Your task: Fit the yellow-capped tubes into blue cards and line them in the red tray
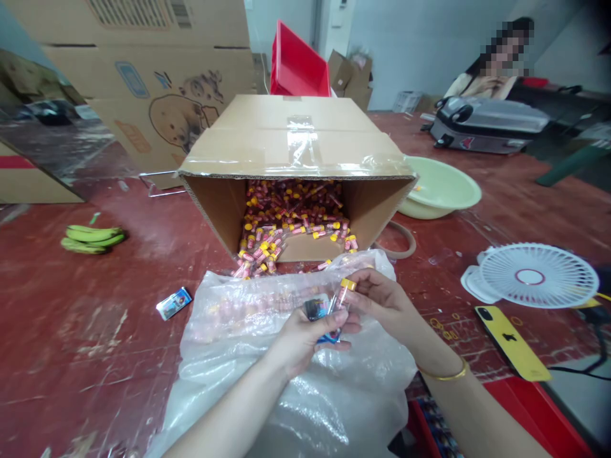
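Thin, shiny gold-toned bangle [449, 378] circling right wrist [432, 350]; forearms [248, 397] bare; fingers [329, 322] bare, slim.

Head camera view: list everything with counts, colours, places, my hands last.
Held tube: at least 1, yellow-capped, in hands
Held packet: at least 1, blue, left hand
Loose tubes: many, pink, yellow-capped, centre
Open box: 1, brown, centre
Printed carton: 1, brown, back left
Bin: 1, red, back centre
Plastic bag: 1, translucent, below hands
Loose packet: 1, blue, left
Bananas: several, greenish, left
Basin: 1, green, right
Fan: 1, white, right
Phone: 1, yellow, right
Suitcase: 1, grey, back right
Person: 1, behind suitcase
Crate: at least 1, red, lower right
Left hand: 1, bare, centre
Right hand: 1, gold bangle, centre
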Tool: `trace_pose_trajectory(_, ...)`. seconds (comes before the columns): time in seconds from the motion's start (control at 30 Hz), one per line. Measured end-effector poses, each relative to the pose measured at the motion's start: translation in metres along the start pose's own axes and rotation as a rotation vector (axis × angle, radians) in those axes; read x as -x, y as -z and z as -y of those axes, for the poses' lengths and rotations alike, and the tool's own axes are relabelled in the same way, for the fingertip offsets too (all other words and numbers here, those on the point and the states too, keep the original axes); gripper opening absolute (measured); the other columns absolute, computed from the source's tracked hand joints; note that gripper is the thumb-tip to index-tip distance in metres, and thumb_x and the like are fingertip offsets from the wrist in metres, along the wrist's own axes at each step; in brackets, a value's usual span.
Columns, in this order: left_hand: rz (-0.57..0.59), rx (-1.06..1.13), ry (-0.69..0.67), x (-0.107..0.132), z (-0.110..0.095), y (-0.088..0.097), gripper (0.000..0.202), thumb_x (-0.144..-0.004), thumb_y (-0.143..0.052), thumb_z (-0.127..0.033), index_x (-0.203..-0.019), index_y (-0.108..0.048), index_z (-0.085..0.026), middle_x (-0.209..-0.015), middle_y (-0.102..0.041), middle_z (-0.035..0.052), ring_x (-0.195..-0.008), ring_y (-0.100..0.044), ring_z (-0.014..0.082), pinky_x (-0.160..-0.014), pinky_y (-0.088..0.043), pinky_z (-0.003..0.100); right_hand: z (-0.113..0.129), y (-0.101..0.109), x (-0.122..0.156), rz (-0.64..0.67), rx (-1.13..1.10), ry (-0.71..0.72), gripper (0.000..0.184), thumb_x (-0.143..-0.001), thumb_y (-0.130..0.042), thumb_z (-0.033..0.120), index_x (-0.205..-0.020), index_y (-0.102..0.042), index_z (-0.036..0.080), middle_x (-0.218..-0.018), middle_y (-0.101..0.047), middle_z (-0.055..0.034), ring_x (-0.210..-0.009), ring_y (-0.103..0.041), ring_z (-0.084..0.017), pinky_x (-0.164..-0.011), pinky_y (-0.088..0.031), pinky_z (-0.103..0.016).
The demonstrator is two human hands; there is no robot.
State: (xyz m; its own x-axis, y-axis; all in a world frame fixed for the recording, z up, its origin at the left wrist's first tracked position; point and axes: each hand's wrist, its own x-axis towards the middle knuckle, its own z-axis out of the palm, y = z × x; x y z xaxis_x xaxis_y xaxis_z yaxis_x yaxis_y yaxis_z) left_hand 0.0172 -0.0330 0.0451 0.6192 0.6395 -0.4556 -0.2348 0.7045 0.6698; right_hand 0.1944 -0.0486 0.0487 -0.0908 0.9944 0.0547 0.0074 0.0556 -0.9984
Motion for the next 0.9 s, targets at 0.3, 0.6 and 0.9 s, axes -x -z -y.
trace_pose_trajectory(0.3, -0.028, 0.069, -0.064, -0.006, -0.001, -0.016, 0.039, -0.061, -0.085, -0.037, -0.085, -0.071, -0.009, -0.075, -0.072, 0.0092, -0.064, -0.066, 0.0172, -0.063, -0.054, 0.026, -0.008, -0.041, 0.027, -0.141, 0.173, 0.010, 0.064, -0.065, -0.074, 0.013, -0.111, -0.034, 0.030, -0.102, -0.053, -0.0014, -0.085, -0.060, -0.015, -0.065, -0.053, -0.026)
trace_pose_trajectory(0.6, -0.092, -0.021, -0.103, -0.003, 0.004, -0.009, 0.041, -0.057, -0.087, -0.037, -0.085, -0.070, -0.012, -0.070, -0.068, 0.0046, -0.063, -0.062, 0.0162, -0.066, -0.052, 0.029, -0.015, -0.033, 0.025, -0.164, 0.193, 0.123, 0.056, -0.065, -0.076, 0.019, -0.108, -0.041, 0.026, -0.105, -0.053, -0.0032, -0.095, -0.056, -0.018, -0.076, -0.051, -0.030)
trace_pose_trajectory(0.9, -0.049, -0.225, 0.105, -0.008, 0.007, -0.010, 0.041, -0.073, -0.070, -0.037, -0.107, -0.065, -0.016, -0.107, -0.070, 0.0116, -0.090, -0.069, 0.0281, -0.055, -0.059, 0.032, -0.040, 0.053, 0.095, -0.777, -0.043, -0.120, 0.035, -0.071, -0.072, 0.049, -0.088, -0.057, 0.022, -0.086, -0.064, -0.0002, -0.075, -0.061, -0.013, -0.072, -0.052, -0.028)
